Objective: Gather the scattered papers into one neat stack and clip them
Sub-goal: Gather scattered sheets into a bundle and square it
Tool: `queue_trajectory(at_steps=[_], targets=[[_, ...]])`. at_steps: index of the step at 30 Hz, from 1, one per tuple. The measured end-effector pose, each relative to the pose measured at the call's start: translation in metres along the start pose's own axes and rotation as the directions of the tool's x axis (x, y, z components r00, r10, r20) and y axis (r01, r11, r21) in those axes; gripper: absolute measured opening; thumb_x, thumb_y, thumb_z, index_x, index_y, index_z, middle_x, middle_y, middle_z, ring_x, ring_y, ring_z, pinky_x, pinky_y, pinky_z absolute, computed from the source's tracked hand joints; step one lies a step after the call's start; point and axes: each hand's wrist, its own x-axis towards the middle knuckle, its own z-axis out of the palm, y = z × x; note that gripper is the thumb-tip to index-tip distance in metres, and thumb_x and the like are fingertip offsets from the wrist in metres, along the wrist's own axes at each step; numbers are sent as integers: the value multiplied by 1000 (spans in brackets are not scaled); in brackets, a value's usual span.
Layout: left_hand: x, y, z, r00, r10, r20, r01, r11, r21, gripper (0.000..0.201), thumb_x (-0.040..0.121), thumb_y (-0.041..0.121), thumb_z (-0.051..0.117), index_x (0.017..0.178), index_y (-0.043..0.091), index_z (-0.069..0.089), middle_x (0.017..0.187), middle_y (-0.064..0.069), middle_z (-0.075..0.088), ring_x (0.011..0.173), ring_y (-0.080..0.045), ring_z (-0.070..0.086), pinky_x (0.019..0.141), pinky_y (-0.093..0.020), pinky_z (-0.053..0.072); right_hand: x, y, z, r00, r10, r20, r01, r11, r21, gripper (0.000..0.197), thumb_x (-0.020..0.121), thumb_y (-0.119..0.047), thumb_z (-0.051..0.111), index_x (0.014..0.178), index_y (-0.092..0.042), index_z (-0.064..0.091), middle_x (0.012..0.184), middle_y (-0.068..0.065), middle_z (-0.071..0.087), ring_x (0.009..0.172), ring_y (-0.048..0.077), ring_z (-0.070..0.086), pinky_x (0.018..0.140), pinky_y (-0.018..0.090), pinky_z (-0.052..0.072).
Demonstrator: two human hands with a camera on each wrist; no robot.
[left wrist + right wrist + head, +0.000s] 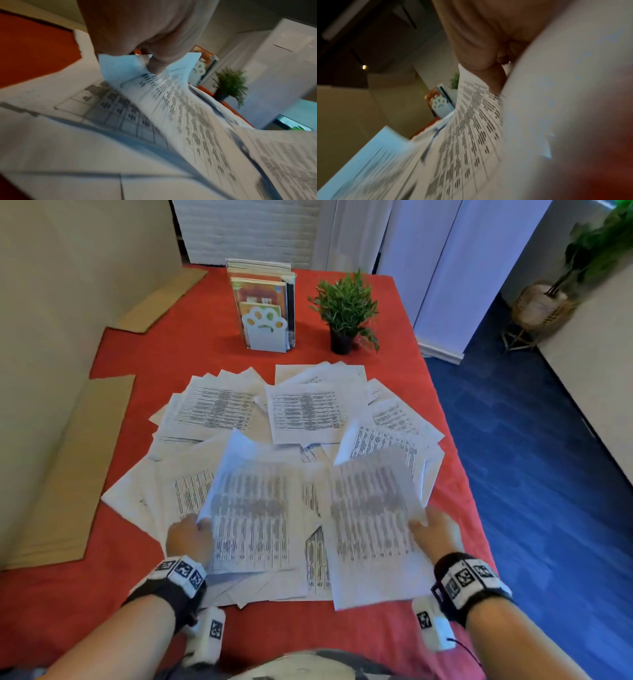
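Observation:
Several printed sheets [305,410] lie fanned across the red tablecloth [178,344]. My left hand [191,534] pinches the left edge of one sheet [250,508], lifted off the pile; the left wrist view shows my thumb [157,63] pressed on this curling sheet [180,108]. My right hand [435,525] grips the right edge of another raised sheet [370,508], seen blurred in the right wrist view as a sheet [471,135] under my thumb [494,75]. No clip is in view.
A white paw-shaped bookend [265,330] with books stands at the back, a small potted plant [346,309] to its right. Cardboard pieces [68,474] lie along the left. The table's right edge drops to a blue floor [534,474].

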Motion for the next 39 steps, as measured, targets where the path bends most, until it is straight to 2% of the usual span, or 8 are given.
queue_trajectory(at_steps=[6, 11, 20, 23, 27, 32, 36, 39], targets=[[11, -20, -14, 986, -164, 36, 152, 965, 212, 40, 85, 33, 50, 100, -1, 65, 128, -25, 47, 109, -43, 53, 99, -43, 45, 58, -18, 3, 992, 94, -80, -87, 992, 89, 29, 86, -22, 59, 102, 2, 62, 100, 21, 63, 99, 38, 61, 79, 35, 45], [-1, -21, -6, 996, -73, 41, 66, 986, 156, 27, 75, 26, 69, 59, 11, 53, 104, -22, 58, 114, -34, 46, 86, -34, 45, 72, -19, 24, 981, 171, -92, -178, 981, -73, 37, 86, -21, 54, 115, 1, 58, 127, 22, 43, 107, 41, 54, 98, 42, 45], [-23, -21, -7, 996, 70, 59, -62, 990, -130, 18, 79, -5, 61, 92, 8, 57, 100, -11, 59, 85, -25, 54, 76, -30, 41, 68, -24, 39, 990, 130, -47, -137, 973, -184, 27, 83, -14, 50, 107, -13, 62, 119, 17, 56, 110, 38, 49, 94, 44, 45], [-25, -18, -14, 998, 36, 52, -21, 962, -272, 33, 84, -8, 52, 113, 8, 50, 105, -10, 57, 66, -17, 52, 56, -25, 40, 63, -29, 45, 990, 106, -89, -114, 989, -90, 18, 81, -8, 49, 95, -7, 62, 115, 20, 56, 102, 38, 55, 86, 38, 48], [-14, -35, -18, 997, -70, 19, 71, 902, -426, 76, 84, -8, 51, 144, 29, 22, 125, -15, 58, 99, -33, 62, 80, -38, 52, 56, -39, 50, 984, 132, -118, -134, 991, -13, 57, 78, -17, 65, 131, -14, 44, 128, 17, 39, 111, 40, 48, 96, 44, 45], [-15, -38, -20, 998, -60, -3, 56, 942, -331, 42, 87, 4, 58, 129, 4, 50, 117, -21, 63, 91, -27, 57, 83, -37, 46, 46, -62, 58, 985, 170, -9, -164, 964, 208, 85, 82, 4, 53, 150, -21, 8, 116, 13, 47, 84, 30, 59, 70, 33, 50], [-5, -47, -24, 977, -187, -106, 141, 930, -338, 25, 89, 9, 55, 109, -6, 60, 102, -26, 64, 80, -29, 53, 73, -35, 41, 47, -57, 54, 996, 62, -62, -50, 982, 183, 29, 90, -7, 48, 118, -1, 53, 102, 11, 59, 90, 29, 57, 78, 30, 43], [2, -58, -30, 954, -267, -138, 209, 919, -334, 26, 91, 16, 52, 96, -8, 59, 89, -24, 60, 77, -31, 51, 70, -35, 39, 49, -46, 35, 994, -28, -109, 48, 982, 180, 17, 92, -19, 49, 85, -4, 53, 85, 16, 53, 88, 34, 56, 74, 29, 34]])
